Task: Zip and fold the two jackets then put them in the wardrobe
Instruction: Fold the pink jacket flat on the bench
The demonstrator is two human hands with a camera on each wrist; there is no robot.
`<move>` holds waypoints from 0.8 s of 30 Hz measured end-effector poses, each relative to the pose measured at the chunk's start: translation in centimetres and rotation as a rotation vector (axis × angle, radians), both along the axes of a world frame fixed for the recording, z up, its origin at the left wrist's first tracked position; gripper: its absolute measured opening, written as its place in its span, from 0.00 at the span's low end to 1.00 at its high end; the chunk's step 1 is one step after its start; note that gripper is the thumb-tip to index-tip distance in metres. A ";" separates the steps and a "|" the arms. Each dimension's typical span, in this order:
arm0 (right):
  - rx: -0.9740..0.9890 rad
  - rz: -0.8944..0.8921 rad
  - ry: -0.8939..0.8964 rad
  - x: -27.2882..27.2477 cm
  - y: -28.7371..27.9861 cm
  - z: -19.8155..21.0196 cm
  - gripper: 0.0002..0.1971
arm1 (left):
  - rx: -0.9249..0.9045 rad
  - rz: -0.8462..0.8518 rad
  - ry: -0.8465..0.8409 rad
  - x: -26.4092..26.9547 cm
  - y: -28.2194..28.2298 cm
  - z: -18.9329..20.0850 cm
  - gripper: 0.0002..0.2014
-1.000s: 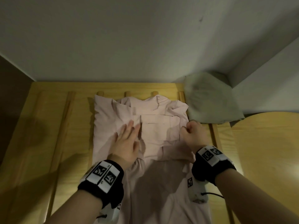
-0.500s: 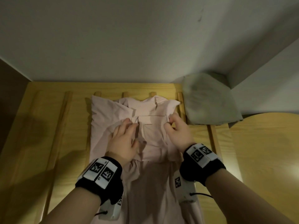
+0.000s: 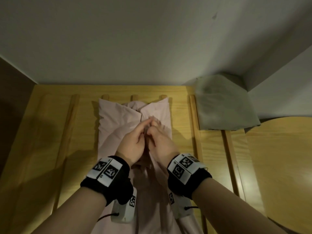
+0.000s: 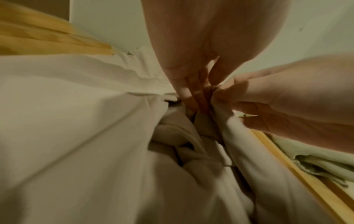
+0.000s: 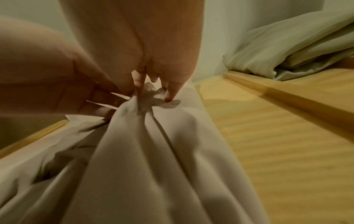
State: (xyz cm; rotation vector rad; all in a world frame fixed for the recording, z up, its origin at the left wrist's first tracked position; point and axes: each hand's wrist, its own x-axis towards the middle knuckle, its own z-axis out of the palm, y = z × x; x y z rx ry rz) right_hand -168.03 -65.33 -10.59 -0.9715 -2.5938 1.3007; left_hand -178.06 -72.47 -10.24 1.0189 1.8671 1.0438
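Note:
A pale pink jacket (image 3: 116,119) lies lengthwise on a wooden slatted surface (image 3: 50,132), collar at the far end. My left hand (image 3: 146,123) and right hand (image 3: 154,127) meet over the middle of its chest, fingertips almost touching. In the right wrist view the right hand (image 5: 151,89) pinches a bunched bit of the pink jacket (image 5: 145,151) at the front opening. The left hand (image 5: 107,97) beside it holds a cloth edge between its fingers. The left hand's fingers (image 4: 191,97) point down into the gap between the front panels of the jacket (image 4: 76,121). A folded grey-green jacket (image 3: 224,108) lies at the back right.
A pale wall (image 3: 152,39) stands right behind the slatted surface. A rounded wooden board (image 3: 283,157) adjoins on the right. Raised wooden slats (image 3: 194,132) run lengthwise on both sides of the pink jacket. The grey-green jacket (image 5: 287,45) lies close to my right hand.
Both hands came in from the two sides of the chest to the middle and drew the front panels together, covering the inside patch that showed before.

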 end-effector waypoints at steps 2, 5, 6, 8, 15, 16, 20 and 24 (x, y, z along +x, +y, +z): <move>-0.035 0.039 -0.066 -0.1 -0.4 0.2 0.18 | -0.058 -0.021 0.090 -0.3 0.2 -0.1 0.27; -0.159 0.079 -0.054 1.0 -0.8 0.7 0.26 | -0.154 -0.009 0.218 -0.6 0.6 -0.3 0.22; -0.212 0.063 -0.024 1.6 -1.0 0.8 0.27 | -0.181 0.001 0.245 -0.6 0.8 -0.3 0.20; -0.249 -0.020 0.025 3.1 -1.4 0.7 0.25 | -0.225 0.018 0.283 -0.7 1.0 -0.4 0.20; -0.204 -0.125 -0.091 9.1 -3.3 -0.9 0.15 | -0.374 -0.127 0.373 -0.4 1.1 -0.4 0.42; -0.222 -0.097 -0.115 9.9 -3.7 -1.0 0.18 | -0.397 -0.145 0.367 -0.4 1.1 -0.4 0.43; -0.282 -0.018 -0.222 12.1 -5.5 -0.9 0.33 | -0.438 -0.191 0.424 0.4 1.1 -0.1 0.39; -0.225 0.020 -0.303 13.8 -7.5 -1.2 0.13 | -0.435 -0.188 0.415 0.7 1.0 0.0 0.37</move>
